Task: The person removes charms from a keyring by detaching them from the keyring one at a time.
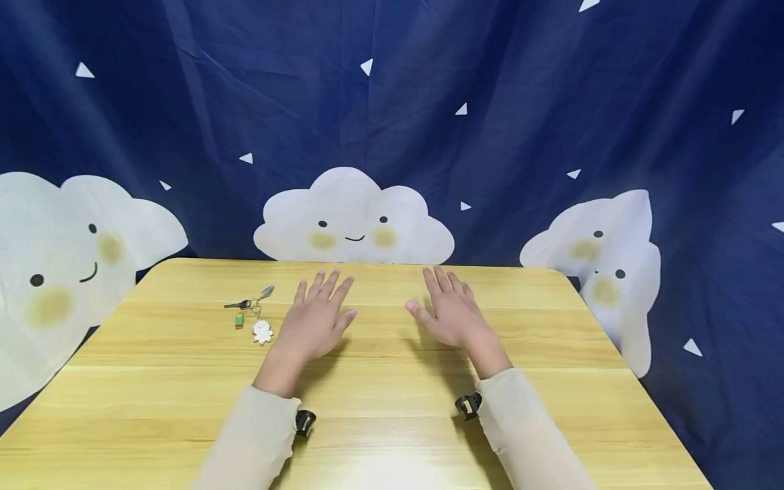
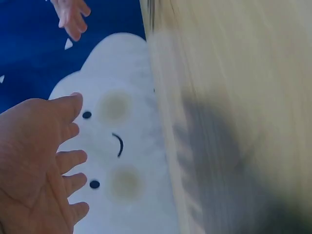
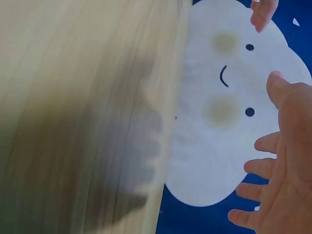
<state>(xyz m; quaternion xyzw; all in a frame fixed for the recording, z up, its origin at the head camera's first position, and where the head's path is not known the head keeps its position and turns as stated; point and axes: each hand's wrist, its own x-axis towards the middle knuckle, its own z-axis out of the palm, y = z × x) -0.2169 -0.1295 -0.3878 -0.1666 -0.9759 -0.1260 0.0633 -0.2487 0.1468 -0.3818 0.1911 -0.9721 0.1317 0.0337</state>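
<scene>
Head view: keys [image 1: 252, 314] just left of left hand [image 1: 315, 320].

Hands: 2, left hand [image 1: 315, 320] and right hand [image 1: 452, 314]
Key bunches: 1 [image 1: 252, 315]
Worktops: 1 [image 1: 380, 381]
Cloud prints on backdrop: 3

Small bunch of keys [image 1: 252, 313] with white charm, flat on table, beside left hand [image 1: 315, 320].

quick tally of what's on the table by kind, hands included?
Hands: 2, left hand and right hand, both flat, fingers spread, holding nothing
Key bunch: 1, with a white charm and a green tag
Wrist cameras: 2
Total: 5
</scene>
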